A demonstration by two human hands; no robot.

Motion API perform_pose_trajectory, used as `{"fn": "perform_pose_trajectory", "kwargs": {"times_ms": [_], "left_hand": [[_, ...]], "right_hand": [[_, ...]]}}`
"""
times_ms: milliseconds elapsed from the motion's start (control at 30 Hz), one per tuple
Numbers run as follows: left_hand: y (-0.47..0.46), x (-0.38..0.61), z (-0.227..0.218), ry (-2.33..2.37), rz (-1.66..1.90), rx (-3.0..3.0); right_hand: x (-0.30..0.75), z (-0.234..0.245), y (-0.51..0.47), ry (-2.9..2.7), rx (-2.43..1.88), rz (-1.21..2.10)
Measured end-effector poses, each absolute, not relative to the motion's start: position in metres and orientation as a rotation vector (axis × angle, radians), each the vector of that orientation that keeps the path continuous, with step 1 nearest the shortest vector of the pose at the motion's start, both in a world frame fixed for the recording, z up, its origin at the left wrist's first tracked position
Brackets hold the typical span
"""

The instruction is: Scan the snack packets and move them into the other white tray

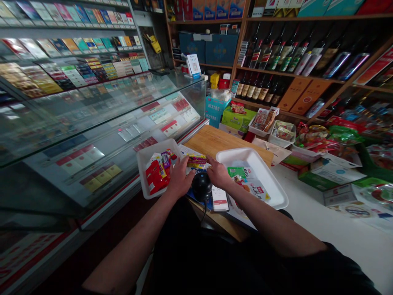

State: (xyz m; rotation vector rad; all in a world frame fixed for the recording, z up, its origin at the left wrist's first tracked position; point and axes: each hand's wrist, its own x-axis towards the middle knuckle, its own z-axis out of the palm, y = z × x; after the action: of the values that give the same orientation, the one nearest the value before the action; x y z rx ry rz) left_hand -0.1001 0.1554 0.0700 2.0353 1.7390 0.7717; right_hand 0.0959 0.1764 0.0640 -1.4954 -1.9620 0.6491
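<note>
Head cam: yellow pack w/ pink-red print lies btwn the two hands, just beyond a black domed device w/ a cable, over the mid part of the wooden bench. L hand is at the pack's left end, fingertips touching or v. near, thumb apart from fingers; R hand has its index fingertip at the right end. Grip, both hands: can't tell if either really pinches the pack, undersides hidden.

Handling, my judgement: light hold on the ends only, fingers off the printed face, pack flat & level, both hands matched so it doesn't twist. Wrists clear of device & cable. Thin wrapper prob. creases if squeezed, so go gently.

Phone, screen lit, lies just R of the device, near the R forearm. White tray on L: red packs + purple pack. Bigger white tray on R, partly behind R forearm: green pack, white packets.

Further out: glass display case on L, code stand on top; bottles on shelves at back R.
</note>
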Motion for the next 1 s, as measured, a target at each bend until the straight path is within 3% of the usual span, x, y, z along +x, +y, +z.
{"fn": "perform_pose_trajectory", "kwargs": {"times_ms": [667,1000], "left_hand": [[0.145,-0.133,0.073,1.771,0.997,2.083],[0.171,-0.179,0.079,1.872,0.865,2.073]], "right_hand": [[0.066,0.088,0.173,-2.071,-1.414,0.600],[0.007,0.101,0.173,-2.424,-1.518,0.607]]}}
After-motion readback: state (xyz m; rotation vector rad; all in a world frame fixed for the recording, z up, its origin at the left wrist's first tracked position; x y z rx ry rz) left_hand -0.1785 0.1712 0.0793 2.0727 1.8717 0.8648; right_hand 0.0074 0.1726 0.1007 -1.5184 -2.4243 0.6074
